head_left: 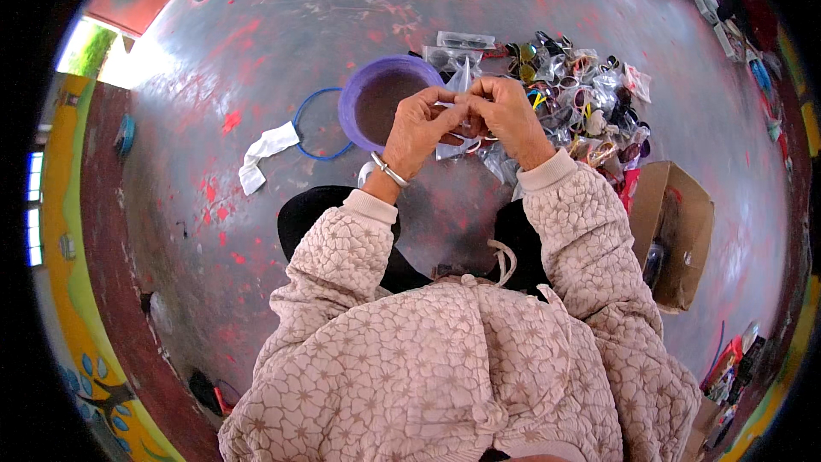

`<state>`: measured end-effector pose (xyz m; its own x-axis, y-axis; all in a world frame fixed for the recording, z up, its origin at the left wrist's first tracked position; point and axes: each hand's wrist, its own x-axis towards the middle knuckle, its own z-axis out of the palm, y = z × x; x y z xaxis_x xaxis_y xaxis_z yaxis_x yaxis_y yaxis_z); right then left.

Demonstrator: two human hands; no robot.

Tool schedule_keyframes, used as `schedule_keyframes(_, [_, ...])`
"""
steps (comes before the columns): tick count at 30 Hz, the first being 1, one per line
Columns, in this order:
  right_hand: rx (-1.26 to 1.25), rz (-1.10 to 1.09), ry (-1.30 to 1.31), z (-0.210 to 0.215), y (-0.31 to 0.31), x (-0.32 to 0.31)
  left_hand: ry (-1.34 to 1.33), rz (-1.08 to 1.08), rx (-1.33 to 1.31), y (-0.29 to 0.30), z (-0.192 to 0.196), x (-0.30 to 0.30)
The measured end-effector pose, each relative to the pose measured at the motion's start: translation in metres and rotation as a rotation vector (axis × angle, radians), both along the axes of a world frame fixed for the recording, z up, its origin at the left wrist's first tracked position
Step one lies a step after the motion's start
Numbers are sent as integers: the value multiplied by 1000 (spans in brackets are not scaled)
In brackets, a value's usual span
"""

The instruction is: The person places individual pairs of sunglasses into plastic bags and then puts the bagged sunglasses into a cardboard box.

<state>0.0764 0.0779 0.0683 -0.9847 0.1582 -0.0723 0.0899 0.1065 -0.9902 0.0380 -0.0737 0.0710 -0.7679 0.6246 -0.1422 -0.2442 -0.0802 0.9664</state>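
- Sunglasses (581, 103) lie heaped in a wide, tangled pile on the painted floor, just beyond the person's right hand, many of them in clear wrappers.
- Cardboard box (676, 231) sits open at the person's right knee, near the heap but apart from it.
- Purple basin (385, 98) stands just beyond the left hand, with a blue hoop (312, 124) lying against its left side and a white cloth (265, 154) past that.
- Clear plastic sleeve (462, 85) hangs between the two hands, held up over the floor in front of the basin.
- Left hand (419, 133), silver bangle on the wrist, has its fingertips closed on the sleeve's edge.
- Right hand (513, 115) meets it from the other side, thumb and fingers pinching the same spot, so both hands are pressed close together.
- Whether a pair of glasses is already inside the sleeve I cannot tell; the fingers cover it.
- Risk, as I judge it: the thin film could tear or slip from such a tight pinch, and a dropped pair would land on hard floor, where a lens could scratch.
- Loose wrappers near the knees could also slide underfoot.
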Motion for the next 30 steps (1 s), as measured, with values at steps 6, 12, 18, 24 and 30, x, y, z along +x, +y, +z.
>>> schedule_keyframes(6, [19, 78, -27, 2, 3, 0, 142, 21, -47, 3, -16, -6])
schedule_keyframes(12, [-3, 99, -36, 8, 0, 1, -48, 24, 11, -2, -13, -7])
schedule_keyframes(18, [101, 201, -13, 4, 1, 1, -6, 6, -74, -4, -20, -11])
schedule_keyframes(24, [51, 93, -3, 3, 2, 1, -89, 16, 18, -3, -21, -11])
schedule_keyframes(30, [76, 53, 64, -9, 5, -3, -14, -22, -18, 0, -14, -8])
